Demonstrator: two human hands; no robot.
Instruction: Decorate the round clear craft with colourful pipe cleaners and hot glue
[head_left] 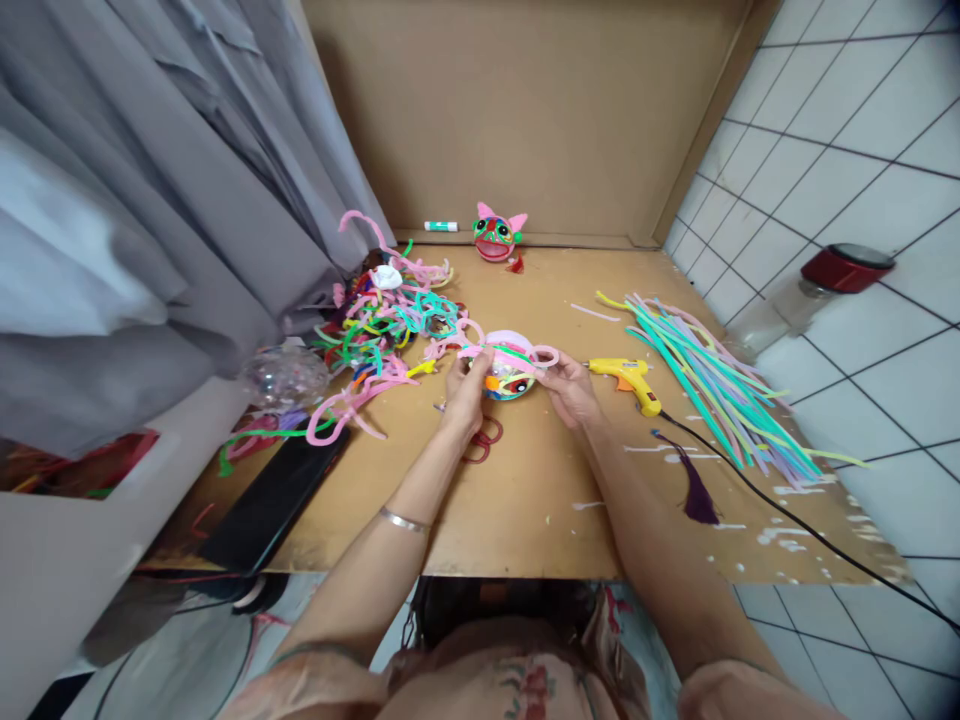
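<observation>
A round craft head [511, 384] with a colourful face and a white top is held just above the table in the head view. Pink pipe cleaner [544, 354] runs across it and loops out at the sides. My left hand [466, 392] is closed on the head's left side, thumb on top. On the right, my right hand [573, 392] pinches the pink strip's end at the head's edge. Dark red pipe-cleaner rings [478, 452] lie under my left hand. Just right of my right hand rests a yellow glue gun [624, 376]. The fingers' undersides are hidden.
Loose pipe cleaners [386, 325] pile up at left, beside a black tablet-like slab [274, 500]. Straight pipe cleaners [712, 385] lie at right near a purple tassel [699, 492] and the glue gun's cord [757, 485]. A finished-looking craft head [495, 236] and a glue stick [441, 227] stand behind.
</observation>
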